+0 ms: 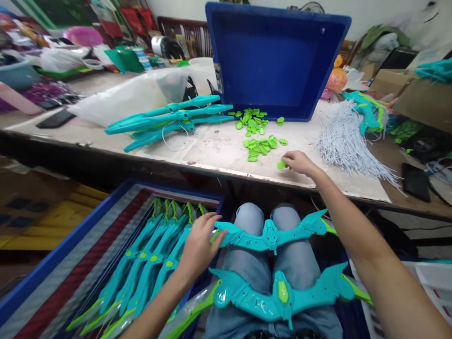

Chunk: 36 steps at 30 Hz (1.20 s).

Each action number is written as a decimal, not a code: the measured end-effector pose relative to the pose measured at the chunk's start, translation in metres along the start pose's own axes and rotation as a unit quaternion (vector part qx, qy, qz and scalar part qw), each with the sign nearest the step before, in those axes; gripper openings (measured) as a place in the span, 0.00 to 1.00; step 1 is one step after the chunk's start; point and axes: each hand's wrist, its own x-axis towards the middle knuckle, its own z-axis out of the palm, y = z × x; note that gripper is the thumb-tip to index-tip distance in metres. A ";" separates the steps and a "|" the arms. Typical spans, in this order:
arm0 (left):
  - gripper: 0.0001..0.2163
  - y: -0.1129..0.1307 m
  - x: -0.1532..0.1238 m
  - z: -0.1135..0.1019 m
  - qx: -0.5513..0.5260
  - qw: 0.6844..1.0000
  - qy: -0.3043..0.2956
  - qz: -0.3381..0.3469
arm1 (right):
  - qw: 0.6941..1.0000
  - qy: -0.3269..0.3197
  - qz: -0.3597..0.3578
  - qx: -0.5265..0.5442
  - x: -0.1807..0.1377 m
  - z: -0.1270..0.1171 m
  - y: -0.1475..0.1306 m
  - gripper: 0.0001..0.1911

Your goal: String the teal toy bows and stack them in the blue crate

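Observation:
Two turquoise toy bows lie across the person's lap. The nearer toy bow (pixel 254 301) has a lime-green insert (pixel 283 291) in its centre; the farther toy bow (pixel 294 234) shows a bare turquoise recess there. My left hand (pixel 199 242) grips the left end of the farther bow between thumb and fingers. Over the table edge, my right hand (pixel 300 163) pinches a small lime-green plastic piece (pixel 281 164) at the tabletop. Loose green pieces (pixel 259 147) lie in heaps just beyond that hand.
A blue crate (pixel 278 61) stands on its side on the table (pixel 212 150). Several turquoise bows (pixel 169 117) are stacked left of it, white strings (pixel 348 136) right. At lower left, a blue-rimmed crate (pixel 106 202) holds several bows with green ends. A phone (pixel 415 181) lies at right.

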 end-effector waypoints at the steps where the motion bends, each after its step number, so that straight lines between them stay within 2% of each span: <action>1: 0.16 0.017 0.002 0.010 -0.023 0.999 -0.011 0.032 | 0.999 -0.041 -0.008 -0.018 -0.005 -0.009 0.009 0.10; 3: 0.19 0.047 0.006 0.035 -0.056 0.991 -0.075 0.094 | 0.994 -0.085 -0.020 -0.060 -0.014 -0.020 0.022 0.08; 4: 0.24 0.059 0.009 0.048 -0.056 0.986 -0.114 0.112 | 0.993 -0.083 -0.022 -0.078 -0.017 -0.021 0.026 0.08; 7: 0.38 0.078 0.016 0.079 -0.008 0.973 -0.198 0.123 | 0.992 -0.014 -0.018 -0.123 -0.027 -0.013 0.032 0.12; 9: 0.41 0.080 0.020 0.087 0.021 0.966 -0.226 0.123 | 0.989 0.040 -0.033 -0.141 -0.034 -0.004 0.037 0.12; 11: 0.42 0.080 0.025 0.088 0.027 0.962 -0.243 0.124 | 0.985 0.060 -0.088 -0.138 -0.041 0.002 0.044 0.11; 14: 0.45 0.081 0.035 0.084 0.026 0.957 -0.272 0.101 | 0.977 0.052 -0.172 -0.114 -0.052 0.007 0.055 0.12; 18: 0.48 0.082 0.056 0.076 -0.023 0.924 -0.379 0.054 | 0.977 0.087 -0.169 -0.099 -0.069 0.016 0.058 0.12; 21: 0.41 0.076 0.073 0.072 -0.105 0.889 -0.442 0.059 | 0.974 0.118 -0.177 -0.079 -0.082 0.023 0.055 0.13; 24: 0.30 0.070 0.085 0.075 -0.186 0.871 -0.453 0.034 | 0.973 0.131 -0.183 -0.059 -0.086 0.023 0.051 0.13; 26: 0.23 0.069 0.089 0.081 -0.258 0.849 -0.462 -0.018 | 0.974 0.133 -0.179 -0.044 -0.088 0.023 0.048 0.12; 28: 0.20 0.068 0.091 0.087 -0.329 0.812 -0.473 -0.091 | 0.974 0.134 -0.183 -0.022 -0.098 0.029 0.041 0.13; 31: 0.21 0.067 0.091 0.092 -0.398 0.762 -0.474 -0.190 | 0.971 0.090 -0.220 0.020 -0.134 0.054 0.029 0.14; 34: 0.24 0.065 0.091 0.094 -0.433 0.739 -0.467 -0.222 | 0.968 0.020 -0.249 0.036 -0.180 0.090 0.024 0.13; 36: 0.25 0.064 0.091 0.095 -0.443 0.732 -0.464 -0.229 | 0.969 0.016 -0.243 0.031 -0.201 0.110 0.025 0.13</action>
